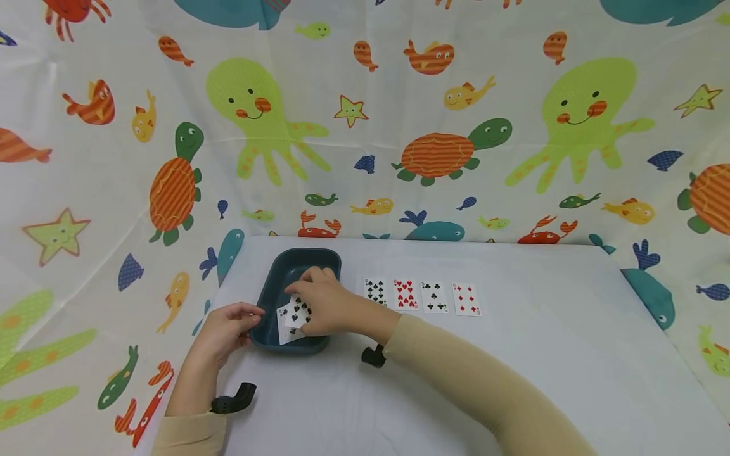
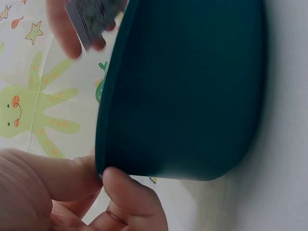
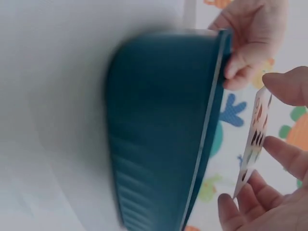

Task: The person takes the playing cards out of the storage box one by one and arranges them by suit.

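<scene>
A dark teal tray with rounded corners stands on the table. My left hand pinches its rim between thumb and fingers at the near left side, seen closely in the left wrist view. Over the tray, my right hand holds a playing card with black spades by its edges. In the right wrist view that card is nearly edge-on between thumb and fingertips, above the tray's rim. Another black-suited card shows below it inside the tray, partly covered by the held card in the head view.
Right of the tray, several cards lie face up in a row: a black-suited card, a hearts card, a clubs card and a diamonds card. A sea-animal curtain hangs behind the white table.
</scene>
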Available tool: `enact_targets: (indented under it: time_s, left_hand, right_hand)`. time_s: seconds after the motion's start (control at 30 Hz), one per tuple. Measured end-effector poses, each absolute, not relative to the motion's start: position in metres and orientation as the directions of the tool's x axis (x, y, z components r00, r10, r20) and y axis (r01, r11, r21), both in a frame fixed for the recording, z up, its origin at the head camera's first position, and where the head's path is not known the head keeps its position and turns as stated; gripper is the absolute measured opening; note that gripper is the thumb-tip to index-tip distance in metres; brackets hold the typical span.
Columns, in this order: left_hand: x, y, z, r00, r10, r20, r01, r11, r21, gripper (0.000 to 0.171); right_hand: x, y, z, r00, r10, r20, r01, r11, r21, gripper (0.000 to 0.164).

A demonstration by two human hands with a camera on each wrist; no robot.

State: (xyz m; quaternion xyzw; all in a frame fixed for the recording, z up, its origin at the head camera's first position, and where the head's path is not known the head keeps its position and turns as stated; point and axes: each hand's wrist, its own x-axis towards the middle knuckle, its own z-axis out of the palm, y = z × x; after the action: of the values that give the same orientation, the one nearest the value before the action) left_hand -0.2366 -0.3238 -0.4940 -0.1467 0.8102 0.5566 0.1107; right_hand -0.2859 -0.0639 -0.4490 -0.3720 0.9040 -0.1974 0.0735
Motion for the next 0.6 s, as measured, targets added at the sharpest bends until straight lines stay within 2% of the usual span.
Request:
enact_targets:
  time_s: [0.3,0.6]
  left_hand:
    - [-0.236,-0.325,-0.493,-0.931,-0.119,-0.346,-0.365,0.341,0.866,0.027]
    - [-0.236,-0.325,-0.495,-0.933,-0.121,-0.34,-0.36,0.347,0.866,0.027]
  right_hand:
    - [-0.277,-0.023,-0.439,-0.722,-0.692,0.007,-0.606,0.627,-0.49,0.078]
    - [-0.269,0.025,-0.461,-0.734,-0.677,-0.059,-0.555,0.647,-0.523,0.078]
